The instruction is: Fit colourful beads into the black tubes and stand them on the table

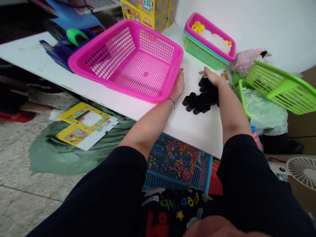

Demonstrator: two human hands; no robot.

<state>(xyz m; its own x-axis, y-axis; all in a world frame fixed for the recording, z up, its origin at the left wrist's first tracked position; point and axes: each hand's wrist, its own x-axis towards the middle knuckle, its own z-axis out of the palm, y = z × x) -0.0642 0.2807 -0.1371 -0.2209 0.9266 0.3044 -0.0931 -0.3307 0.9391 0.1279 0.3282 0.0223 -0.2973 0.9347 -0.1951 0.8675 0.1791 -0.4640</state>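
Right of frame centre, black cylinders (pixel 206 95) lie just below my right hand (pixel 209 75), fingers extended, and right of my left hand (pixel 179 85), partly hidden by the pink basket (pixel 161 93), grip indeterminable.

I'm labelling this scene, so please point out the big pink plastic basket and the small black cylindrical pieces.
Big pink plastic basket (pixel 145 74): head view, on its mesh floor.
Small black cylindrical pieces (pixel 208 95): head view, middle of their pile.
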